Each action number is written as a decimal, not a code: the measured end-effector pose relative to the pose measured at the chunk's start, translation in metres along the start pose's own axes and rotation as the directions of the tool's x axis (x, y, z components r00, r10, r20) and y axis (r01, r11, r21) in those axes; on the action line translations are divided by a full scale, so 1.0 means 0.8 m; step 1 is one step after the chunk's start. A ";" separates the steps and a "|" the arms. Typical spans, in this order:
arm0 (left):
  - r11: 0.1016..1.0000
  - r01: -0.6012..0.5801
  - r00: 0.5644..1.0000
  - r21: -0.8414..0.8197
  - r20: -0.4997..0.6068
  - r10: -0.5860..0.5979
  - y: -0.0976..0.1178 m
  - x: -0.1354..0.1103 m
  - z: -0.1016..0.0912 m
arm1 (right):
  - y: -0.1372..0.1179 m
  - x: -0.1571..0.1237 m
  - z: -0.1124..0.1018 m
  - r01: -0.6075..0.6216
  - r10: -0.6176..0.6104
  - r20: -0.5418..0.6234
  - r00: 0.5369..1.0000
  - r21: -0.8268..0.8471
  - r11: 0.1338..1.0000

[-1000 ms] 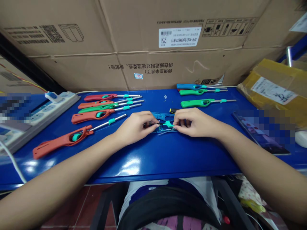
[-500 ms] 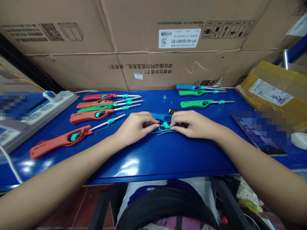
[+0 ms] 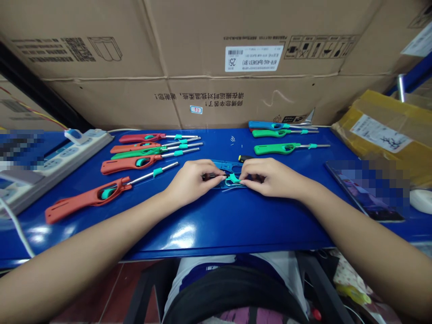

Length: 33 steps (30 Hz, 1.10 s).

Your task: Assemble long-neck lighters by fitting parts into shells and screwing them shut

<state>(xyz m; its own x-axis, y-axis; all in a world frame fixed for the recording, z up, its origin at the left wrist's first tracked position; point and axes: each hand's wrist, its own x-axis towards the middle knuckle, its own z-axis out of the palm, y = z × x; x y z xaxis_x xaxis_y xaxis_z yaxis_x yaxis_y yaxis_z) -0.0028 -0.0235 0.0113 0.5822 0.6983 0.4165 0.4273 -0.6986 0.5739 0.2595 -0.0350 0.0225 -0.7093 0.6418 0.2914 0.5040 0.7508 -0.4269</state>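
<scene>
**Two-hand pinch work on a small teal part, partly obscured by the fingers**

The left hand [image 3: 191, 181] is closed in a thumb-and-finger pinch and appears to grip a slender dark part [image 3: 227, 175]. The right hand [image 3: 272, 177] is likewise pinched, on the teal piece [image 3: 233, 178]. The teal piece sits between the two sets of fingertips, over the blue casing [image 3: 225, 165], which lies on the counter [image 3: 222, 225] in front of the person. Thin pale wires [image 3: 231, 184] run beside it.

In this inspector's judgement, the left hand should act as the steady anchor and the right should make small, light adjustments, since a hard tug could strain or snag the wires. The casing should rest flat, and the fingers should leave a sight line to the teal piece.

Limits of inspection: the hands cover both ends of the casing, so its full outline cannot be confirmed. Whether the teal piece is joined to the dark part cannot be told. The black-and-yellow handle [image 3: 242, 158] disappears behind the right hand; its far end is unseen. The taped carton [image 3: 381, 130] is cut off at the right edge.
</scene>
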 end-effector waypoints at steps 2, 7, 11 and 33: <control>1.000 0.016 1.000 -0.022 -0.013 -0.016 0.000 0.000 0.001 | 0.000 0.000 0.001 0.011 -0.011 0.003 1.000 -0.003 1.000; 0.993 0.084 0.996 -0.082 -0.036 -0.087 0.002 0.000 0.004 | 0.001 0.001 0.003 0.043 -0.043 0.003 0.999 0.044 0.998; 0.988 0.108 0.992 -0.111 -0.047 -0.114 0.002 0.000 0.006 | -0.002 0.001 0.003 0.008 -0.008 -0.008 1.000 0.041 0.999; 0.999 0.029 0.998 -0.033 0.057 -0.027 0.001 -0.002 0.008 | -0.012 0.001 -0.002 -0.082 0.081 -0.021 0.997 -0.072 0.994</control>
<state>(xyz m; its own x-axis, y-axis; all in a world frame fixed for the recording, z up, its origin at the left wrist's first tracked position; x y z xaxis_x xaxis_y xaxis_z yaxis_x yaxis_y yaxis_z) 0.0009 -0.0264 0.0067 0.6092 0.7067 0.3599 0.4211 -0.6728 0.6083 0.2550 -0.0411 0.0284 -0.6557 0.7034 0.2742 0.5945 0.7050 -0.3868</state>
